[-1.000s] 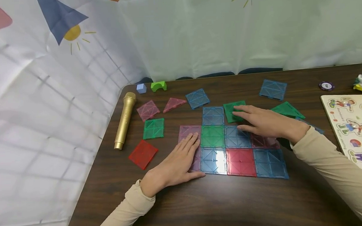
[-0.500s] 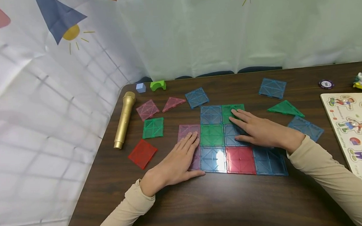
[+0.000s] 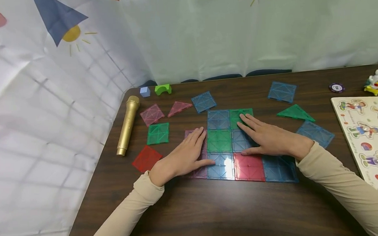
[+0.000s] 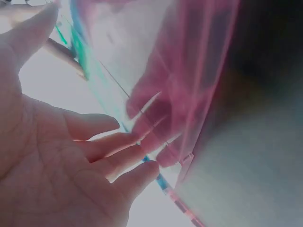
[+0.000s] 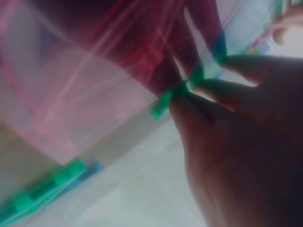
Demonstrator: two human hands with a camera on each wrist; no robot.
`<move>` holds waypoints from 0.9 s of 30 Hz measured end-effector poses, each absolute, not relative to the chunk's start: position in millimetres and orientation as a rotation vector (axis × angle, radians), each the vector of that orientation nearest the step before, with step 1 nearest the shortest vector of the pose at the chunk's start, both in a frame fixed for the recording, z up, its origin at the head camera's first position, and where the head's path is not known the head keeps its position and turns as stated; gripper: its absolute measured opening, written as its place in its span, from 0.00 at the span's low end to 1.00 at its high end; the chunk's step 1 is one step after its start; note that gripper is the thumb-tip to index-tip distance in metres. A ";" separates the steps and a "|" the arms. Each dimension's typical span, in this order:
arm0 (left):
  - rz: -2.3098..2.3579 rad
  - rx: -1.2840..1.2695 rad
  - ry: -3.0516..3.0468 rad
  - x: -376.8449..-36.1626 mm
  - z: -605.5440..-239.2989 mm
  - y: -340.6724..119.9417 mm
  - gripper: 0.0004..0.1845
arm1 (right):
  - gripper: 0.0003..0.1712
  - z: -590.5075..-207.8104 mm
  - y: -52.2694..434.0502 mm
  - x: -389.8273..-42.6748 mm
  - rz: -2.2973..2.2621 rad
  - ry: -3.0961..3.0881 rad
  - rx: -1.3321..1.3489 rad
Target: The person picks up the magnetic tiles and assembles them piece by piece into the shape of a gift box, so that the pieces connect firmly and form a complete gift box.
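A flat mat of joined translucent square tiles [image 3: 248,167] lies mid-table in the head view. My left hand [image 3: 190,149] rests flat on the purple tiles [image 3: 194,134] at the mat's left edge, thumb touching the lower blue tile [image 3: 221,165]. My right hand [image 3: 261,134] lies flat with straight fingers, fingertips on the green tile [image 3: 239,114] in the top row beside a blue tile [image 3: 218,119], palm over the middle row. In the left wrist view my left hand's fingers [image 4: 118,161] touch a pink-looking tile [image 4: 189,71]. The right wrist view is blurred; fingers [image 5: 227,109] press near a green tile edge [image 5: 161,109].
Loose tiles lie around: pink square [image 3: 152,114], pink triangle [image 3: 178,107], blue squares [image 3: 203,101] [image 3: 282,92] [image 3: 314,133], green square [image 3: 158,133], red square [image 3: 146,158], green triangle [image 3: 295,113]. A gold microphone [image 3: 128,123] lies left, a puzzle board [image 3: 364,132] right. A curtain hangs behind.
My right hand slid the green tile left until it joined the top blue tile, then stayed flat on it. My left hand shifted slightly forward, its thumb now on the blue tile.
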State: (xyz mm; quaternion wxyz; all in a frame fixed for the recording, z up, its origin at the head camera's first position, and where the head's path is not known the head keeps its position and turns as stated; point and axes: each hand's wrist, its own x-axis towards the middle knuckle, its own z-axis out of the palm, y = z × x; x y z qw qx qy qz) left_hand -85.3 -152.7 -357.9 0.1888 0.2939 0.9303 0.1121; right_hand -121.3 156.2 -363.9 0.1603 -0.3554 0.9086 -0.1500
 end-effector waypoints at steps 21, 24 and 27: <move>0.401 0.967 2.577 -106.4 -358.1 -151.0 0.50 | 0.58 -366.3 160.0 -120.2 -0.544 2.562 -1.044; 0.372 0.970 2.570 -107.5 -355.8 -151.2 0.49 | 0.58 -366.4 159.3 -120.0 -0.543 2.554 -1.044; 0.346 0.915 2.565 -113.6 -349.2 -152.5 0.46 | 0.58 -366.9 157.6 -120.2 -0.525 2.559 -1.050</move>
